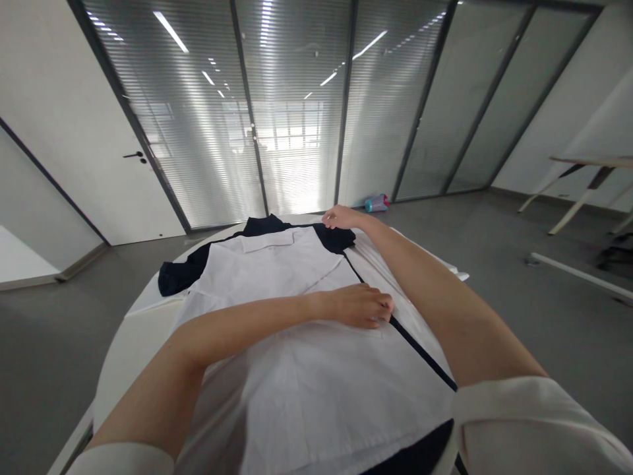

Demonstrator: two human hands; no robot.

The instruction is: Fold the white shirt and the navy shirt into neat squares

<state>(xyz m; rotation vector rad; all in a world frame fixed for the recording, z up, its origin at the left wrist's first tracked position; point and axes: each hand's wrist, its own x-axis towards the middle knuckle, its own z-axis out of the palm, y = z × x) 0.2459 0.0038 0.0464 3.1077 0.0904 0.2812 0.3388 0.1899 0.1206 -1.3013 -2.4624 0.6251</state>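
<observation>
A white shirt (pixel 277 277) with a collar lies spread flat over a dark navy garment (pixel 182 274) on a white round table (pixel 123 349). My left hand (pixel 361 305) reaches across the shirt and rests palm down on its right edge, fingers curled at the dark seam. My right hand (pixel 341 216) stretches to the far side and grips the dark fabric at the shirt's far right shoulder. Both forearms are bare, with white sleeves near my shoulders.
Grey floor surrounds the table. Glass walls with blinds stand behind, a white door (pixel 99 152) at the left. A small pink and blue object (pixel 376 202) lies on the floor by the glass. A trestle table (pixel 588 178) stands at the right.
</observation>
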